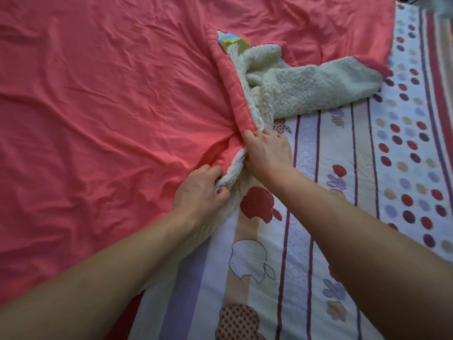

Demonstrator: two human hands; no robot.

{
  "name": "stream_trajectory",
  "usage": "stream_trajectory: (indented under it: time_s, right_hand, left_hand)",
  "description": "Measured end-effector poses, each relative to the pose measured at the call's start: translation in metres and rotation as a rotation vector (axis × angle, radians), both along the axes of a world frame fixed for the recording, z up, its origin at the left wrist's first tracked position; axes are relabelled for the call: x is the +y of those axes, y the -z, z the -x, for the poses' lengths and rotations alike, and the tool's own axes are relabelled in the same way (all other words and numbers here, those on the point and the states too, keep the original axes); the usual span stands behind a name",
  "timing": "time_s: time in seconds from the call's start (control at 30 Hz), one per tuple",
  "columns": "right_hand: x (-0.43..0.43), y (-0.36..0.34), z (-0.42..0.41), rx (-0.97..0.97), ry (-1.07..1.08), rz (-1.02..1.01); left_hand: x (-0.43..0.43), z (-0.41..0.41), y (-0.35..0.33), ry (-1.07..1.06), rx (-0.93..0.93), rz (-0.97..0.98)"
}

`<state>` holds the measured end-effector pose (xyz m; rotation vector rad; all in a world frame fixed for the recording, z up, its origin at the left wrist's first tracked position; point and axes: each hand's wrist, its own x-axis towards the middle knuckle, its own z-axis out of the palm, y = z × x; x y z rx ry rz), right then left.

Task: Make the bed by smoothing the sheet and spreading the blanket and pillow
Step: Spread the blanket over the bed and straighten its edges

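both forearms (122,278) are stretched to the edge of the blanket (110,106), where the fleecy hem is clenched in the left hand (201,190) and the folded rim is pinched by the right hand (266,150). the blanket is spread, creased, over the left of the bed; its far corner (306,87) is turned back. the sheet (367,143) is left bare on the right. no pillow is seen; about half is judged done.
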<state>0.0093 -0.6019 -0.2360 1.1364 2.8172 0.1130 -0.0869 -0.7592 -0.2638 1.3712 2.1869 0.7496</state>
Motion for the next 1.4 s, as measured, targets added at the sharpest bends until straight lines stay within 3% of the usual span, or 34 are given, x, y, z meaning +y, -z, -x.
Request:
stream_trajectory:
  time_s: [0.47,1.1,1.4]
  right_hand:
    - [-0.041,-0.006,-0.113,0.010,0.023,0.047]
    - [-0.164,-0.020,-0.225,-0.035,0.154,0.156]
    - [-0.187,0.005,-0.283,-0.044,0.084,0.279]
  left_hand:
    - [-0.039,-0.105,-0.008,0.033,0.021,0.019]
    - [-0.136,-0.168,-0.026,0.262,0.040,0.155]
    - [-0.163,-0.222,0.004,0.169,0.072,0.224]
